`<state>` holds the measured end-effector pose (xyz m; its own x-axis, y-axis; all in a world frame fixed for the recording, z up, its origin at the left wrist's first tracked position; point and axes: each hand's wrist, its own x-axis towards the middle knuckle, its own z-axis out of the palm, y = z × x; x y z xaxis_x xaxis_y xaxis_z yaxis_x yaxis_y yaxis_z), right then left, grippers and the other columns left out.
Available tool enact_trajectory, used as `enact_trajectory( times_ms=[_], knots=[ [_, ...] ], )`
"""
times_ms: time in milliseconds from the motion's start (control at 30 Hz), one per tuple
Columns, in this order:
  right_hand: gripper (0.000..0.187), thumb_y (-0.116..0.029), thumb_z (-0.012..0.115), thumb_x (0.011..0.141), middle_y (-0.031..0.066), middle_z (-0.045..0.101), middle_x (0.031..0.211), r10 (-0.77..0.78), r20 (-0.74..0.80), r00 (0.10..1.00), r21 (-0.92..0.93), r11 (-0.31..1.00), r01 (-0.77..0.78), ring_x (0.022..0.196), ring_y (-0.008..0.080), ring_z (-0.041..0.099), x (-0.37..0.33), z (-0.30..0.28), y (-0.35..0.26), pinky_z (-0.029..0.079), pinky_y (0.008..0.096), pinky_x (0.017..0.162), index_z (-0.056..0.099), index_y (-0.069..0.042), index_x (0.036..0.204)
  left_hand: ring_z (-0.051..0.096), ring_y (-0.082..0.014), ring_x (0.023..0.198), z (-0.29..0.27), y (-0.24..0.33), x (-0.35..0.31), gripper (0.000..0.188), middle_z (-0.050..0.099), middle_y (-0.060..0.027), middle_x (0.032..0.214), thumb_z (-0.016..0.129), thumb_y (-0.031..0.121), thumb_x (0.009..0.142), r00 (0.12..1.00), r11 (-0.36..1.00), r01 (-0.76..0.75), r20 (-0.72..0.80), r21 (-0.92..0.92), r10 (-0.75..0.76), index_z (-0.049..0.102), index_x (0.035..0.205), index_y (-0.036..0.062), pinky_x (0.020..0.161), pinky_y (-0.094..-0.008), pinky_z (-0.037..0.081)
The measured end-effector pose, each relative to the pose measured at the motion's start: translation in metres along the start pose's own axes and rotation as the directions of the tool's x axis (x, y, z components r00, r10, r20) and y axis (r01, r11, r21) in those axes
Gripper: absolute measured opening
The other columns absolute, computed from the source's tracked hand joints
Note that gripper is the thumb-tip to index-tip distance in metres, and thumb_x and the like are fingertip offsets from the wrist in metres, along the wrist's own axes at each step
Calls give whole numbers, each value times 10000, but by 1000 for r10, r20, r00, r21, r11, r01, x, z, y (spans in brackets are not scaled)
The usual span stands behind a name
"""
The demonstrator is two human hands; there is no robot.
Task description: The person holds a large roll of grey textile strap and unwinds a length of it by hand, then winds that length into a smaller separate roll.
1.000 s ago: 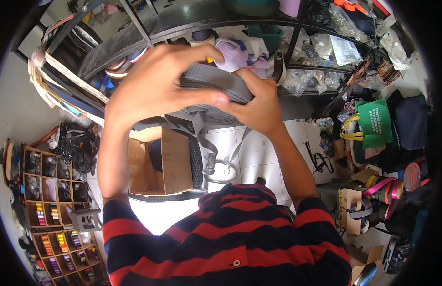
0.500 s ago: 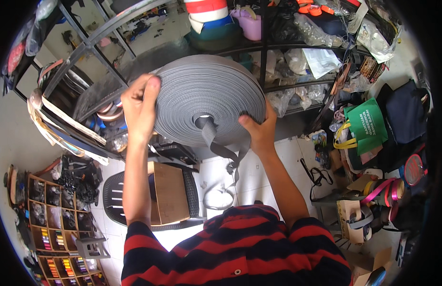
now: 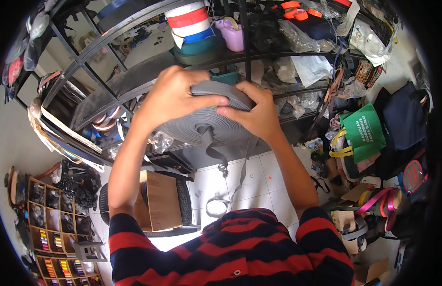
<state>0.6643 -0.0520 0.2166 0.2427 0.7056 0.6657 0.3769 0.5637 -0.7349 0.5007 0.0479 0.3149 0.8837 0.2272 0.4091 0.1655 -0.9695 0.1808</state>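
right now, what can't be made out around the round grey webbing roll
In the head view:
Round grey webbing roll: far face turned away.
Left hand: fingertips, thumb aside, hidden behind the roll.
Brown cardboard box: contents mostly hidden by its own side and the left forearm.
Brown wooden rack: bottom cut off by the lower edge.

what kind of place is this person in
Most likely a small sewing or strap-making workshop: spools of coloured thread at lower left, pink ribbon at right, and a large roll of grey webbing in the middle.

White tiled floor, pale wall at left, dark shelving, wooden cubbyhole rack, black chair
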Motion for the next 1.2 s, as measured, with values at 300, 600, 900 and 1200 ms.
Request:
enact_trajectory(
  times_ms=[300, 600, 900, 1200],
  knots=[
    [324, -152, 775, 715, 75, 644, 855, 119, -397, 910, 314, 949, 13, 762, 117, 602, -20, -20, 23, 476, 248, 699, 591, 4, 930, 422, -42, 623, 29, -15, -16, 369, 512, 38, 642, 681, 320, 853, 795, 896, 123, -498, -427, -346, 593, 730, -17, 546, -217, 332],
    [326, -176, 829, 667, 66, 662, 714, -100, -302, 948, -33, 995, 95, 642, 118, 630, -15, -50, 22, 485, 252, 597, 604, -6, 831, 561, -136, 726, 44, 11, -11, 383, 629, -56, 827, 693, 330, 817, 840, 940, 79, -485, -333, -243, 608, 957, -17, 690, -262, 431],
    [377, -208, 831, 652, 100, 656, 715, -196, -68, 978, -82, 978, 191, 620, 154, 633, 1, -64, 25, 483, 283, 585, 620, -15, 897, 596, -205, 586, 41, 32, 43, 274, 651, -91, 718, 740, 238, 764, 994, 998, -52, -103, -32, 48, 652, 777, -21, 547, -299, 455],
    [432, -158, 791, 684, 106, 644, 916, 146, -346, 927, 371, 928, -8, 832, 166, 617, -34, -66, 46, 489, 272, 748, 577, 28, 1010, 489, -58, 721, 63, -1, 22, 320, 593, 15, 729, 625, 280, 904, 752, 853, 95, -524, -514, -400, 644, 837, -32, 650, -222, 395]
  ],
)
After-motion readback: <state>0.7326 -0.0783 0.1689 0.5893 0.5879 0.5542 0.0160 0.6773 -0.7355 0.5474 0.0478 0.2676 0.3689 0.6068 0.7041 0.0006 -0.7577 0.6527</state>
